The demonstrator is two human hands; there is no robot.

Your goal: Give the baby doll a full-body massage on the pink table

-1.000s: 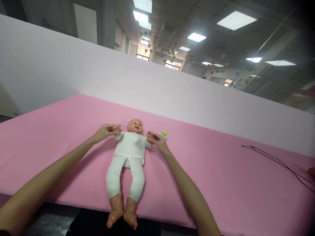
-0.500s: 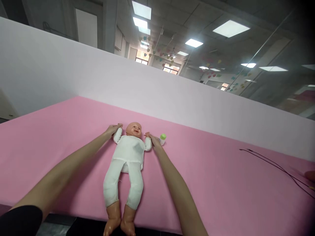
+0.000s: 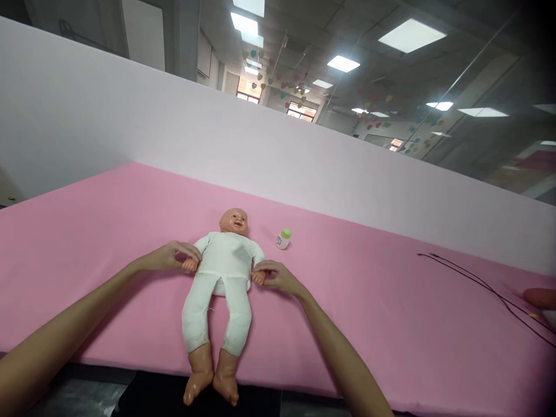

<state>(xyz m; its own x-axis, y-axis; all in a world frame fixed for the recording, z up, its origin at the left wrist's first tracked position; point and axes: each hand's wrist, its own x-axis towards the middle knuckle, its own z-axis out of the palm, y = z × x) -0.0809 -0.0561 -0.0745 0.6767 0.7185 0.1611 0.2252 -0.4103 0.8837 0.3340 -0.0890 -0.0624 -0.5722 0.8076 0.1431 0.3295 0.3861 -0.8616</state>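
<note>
L hand (image 3: 176, 253) & R hand (image 3: 280, 277), fingers part-curled, held doll (image 3: 226, 255) by its wrists, lower ctr; green-capped bottle (image 3: 283, 240) sat mid-frame on pink worktop (image 3: 356, 301).

Doll (image 3: 226, 255) face-up, fingers (image 3: 270, 266) at both wrists

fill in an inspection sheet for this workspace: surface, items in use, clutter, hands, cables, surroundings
surface: pink top, looks flat
items in use: doll on its back, feet past the near edge; green-capped bottle beside its shoulder, apart
clutter: tan object cut off at right edge, identity unclear
hands: left hand and right hand each hold one doll arm near the wrist
cables: black, thin, lying at right
surroundings: white partition behind; ceiling lights
</note>
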